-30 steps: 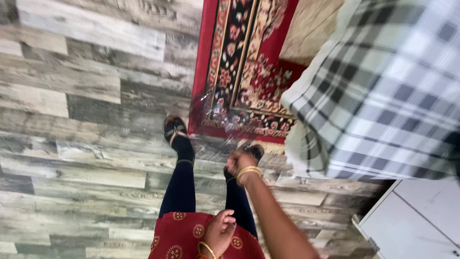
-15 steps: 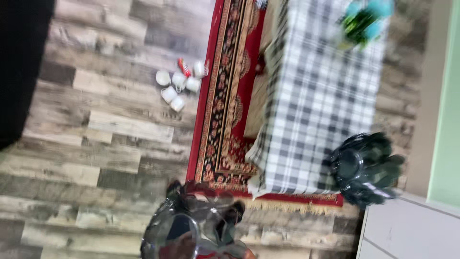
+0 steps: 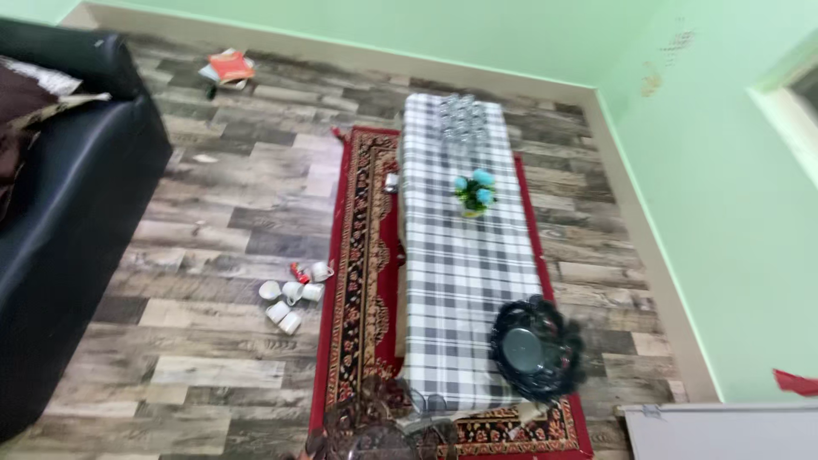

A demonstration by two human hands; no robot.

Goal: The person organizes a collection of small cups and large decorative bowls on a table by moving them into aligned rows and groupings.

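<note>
Hand [image 3: 317, 445] was only a brownish blur at the bottom edge, left of centre; which hand it was, and whether it gripped or lay wide, I cannot tell. Touching it was a clear glass dish [image 3: 383, 430] with a scalloped rim, smeared by motion, over the near end of the rug [image 3: 354, 255]. A second scalloped dish [image 3: 537, 347], black and glossy, sat at the near right corner of the long worktop [image 3: 464, 255], which was draped in a grey-and-white checked cloth. At mid-frame on the cloth stood a small plant [image 3: 474, 192] with teal blooms, and clear glasses [image 3: 460, 119] clustered at the far end. The rug was red and patterned with a fringed hem. White cups [image 3: 290, 298] lay tumbled on the grey plank floor [image 3: 213, 213], left of the rug. A black sofa [image 3: 68, 213] of shiny leather filled the left edge.
</note>
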